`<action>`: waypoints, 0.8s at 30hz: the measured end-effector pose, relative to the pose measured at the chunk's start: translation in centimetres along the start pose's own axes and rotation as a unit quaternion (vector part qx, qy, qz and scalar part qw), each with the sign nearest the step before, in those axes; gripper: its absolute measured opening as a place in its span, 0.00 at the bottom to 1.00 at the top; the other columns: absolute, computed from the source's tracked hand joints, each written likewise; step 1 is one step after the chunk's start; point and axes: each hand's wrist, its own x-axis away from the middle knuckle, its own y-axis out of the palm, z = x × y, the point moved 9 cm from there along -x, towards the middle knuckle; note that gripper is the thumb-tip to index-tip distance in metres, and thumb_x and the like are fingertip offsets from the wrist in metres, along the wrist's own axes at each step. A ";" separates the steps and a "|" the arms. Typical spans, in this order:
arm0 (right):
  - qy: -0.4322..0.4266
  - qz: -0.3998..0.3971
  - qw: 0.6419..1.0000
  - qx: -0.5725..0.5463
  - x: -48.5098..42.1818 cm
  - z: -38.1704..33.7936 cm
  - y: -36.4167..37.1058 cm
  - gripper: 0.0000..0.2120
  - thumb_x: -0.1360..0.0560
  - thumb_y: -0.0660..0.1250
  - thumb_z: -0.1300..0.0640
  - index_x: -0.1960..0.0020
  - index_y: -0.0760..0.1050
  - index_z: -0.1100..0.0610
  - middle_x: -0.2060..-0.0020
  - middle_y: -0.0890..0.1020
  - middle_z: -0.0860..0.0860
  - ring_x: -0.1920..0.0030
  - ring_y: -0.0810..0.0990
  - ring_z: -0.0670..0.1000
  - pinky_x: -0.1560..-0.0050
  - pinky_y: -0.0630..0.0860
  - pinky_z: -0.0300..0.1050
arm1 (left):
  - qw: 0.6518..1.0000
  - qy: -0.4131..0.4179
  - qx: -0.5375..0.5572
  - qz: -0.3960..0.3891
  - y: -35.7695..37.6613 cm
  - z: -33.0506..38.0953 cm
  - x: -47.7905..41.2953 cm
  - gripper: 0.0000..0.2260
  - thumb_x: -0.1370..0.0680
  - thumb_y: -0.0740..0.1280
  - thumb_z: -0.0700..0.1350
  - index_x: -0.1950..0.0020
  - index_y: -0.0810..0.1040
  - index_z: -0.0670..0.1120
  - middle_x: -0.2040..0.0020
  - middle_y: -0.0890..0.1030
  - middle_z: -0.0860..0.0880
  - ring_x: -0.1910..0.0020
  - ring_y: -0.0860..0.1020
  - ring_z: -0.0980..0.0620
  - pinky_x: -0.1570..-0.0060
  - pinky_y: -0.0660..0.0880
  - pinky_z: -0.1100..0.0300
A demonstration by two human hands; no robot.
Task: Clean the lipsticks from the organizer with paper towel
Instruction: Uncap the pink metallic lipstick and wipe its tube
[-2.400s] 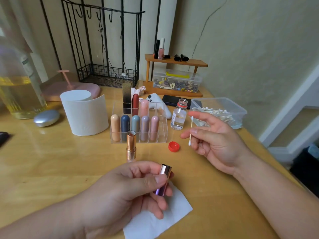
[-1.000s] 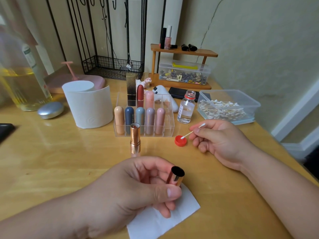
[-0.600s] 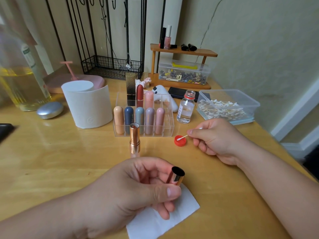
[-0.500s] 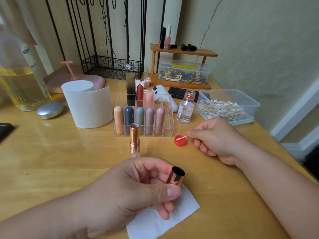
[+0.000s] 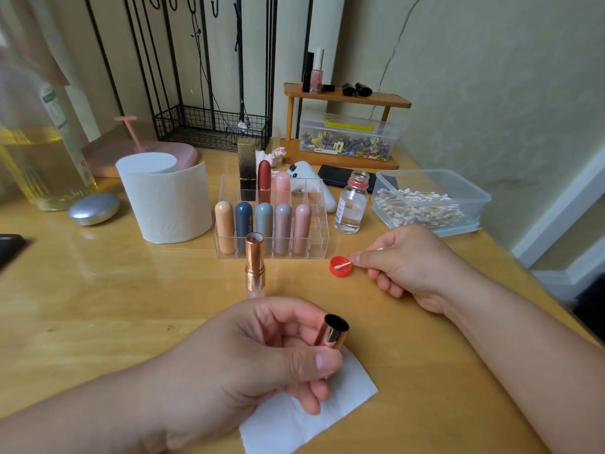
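head view: swab [image 5: 344, 265] is now dipping in the red lid [image 5: 338, 271].
left hand [image 5: 248, 358] is pinching the gold cap [image 5: 332, 332] tight over the paper towel [image 5: 311, 417]. right hand [image 5: 409, 263] is pinching the swab, and its tip has come down into the lid, likely getting wet for cleaning. the open lipstick [image 5: 254, 260] is standing in front of the organizer [image 5: 319, 244], easy to bump.

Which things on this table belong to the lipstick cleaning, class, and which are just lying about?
In use: lipstick cap in left hand; cotton swab in right hand; red bottle cap; open lipstick; paper towel sheet; organizer.
Lying about: silver case; wire rack; wooden shelf; yellow bottle.
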 end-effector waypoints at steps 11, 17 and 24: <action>-0.044 -0.034 0.990 -0.127 0.1 0.3 -0.6 0.05 0.30 0.74 0.69 0.58 0.79 0.64 0.74 0.72 0.57 0.76 0.68 0.48 0.78 0.64 0.38 | 1.000 0.003 0.010 0.003 0.0 0.1 0.1 0.09 0.30 0.75 0.38 0.51 0.84 0.40 0.59 0.79 0.40 0.64 0.80 0.47 0.66 0.79 0.58; -0.044 -0.089 0.970 -0.224 0.3 0.2 -0.1 0.06 0.28 0.69 0.73 0.51 0.80 0.68 0.70 0.79 0.52 0.69 0.75 0.50 0.67 0.74 0.41 | 1.000 0.011 -0.004 0.008 0.0 0.2 0.1 0.10 0.30 0.76 0.38 0.50 0.85 0.42 0.57 0.80 0.42 0.64 0.79 0.48 0.66 0.78 0.59; -0.072 -0.085 0.967 -0.231 0.4 -0.2 0.1 0.03 0.31 0.72 0.68 0.56 0.83 0.64 0.63 0.81 0.55 0.67 0.75 0.50 0.65 0.73 0.41 | 1.000 0.014 -0.003 0.009 0.0 0.3 0.1 0.12 0.31 0.75 0.38 0.49 0.85 0.41 0.59 0.81 0.44 0.64 0.79 0.48 0.66 0.78 0.59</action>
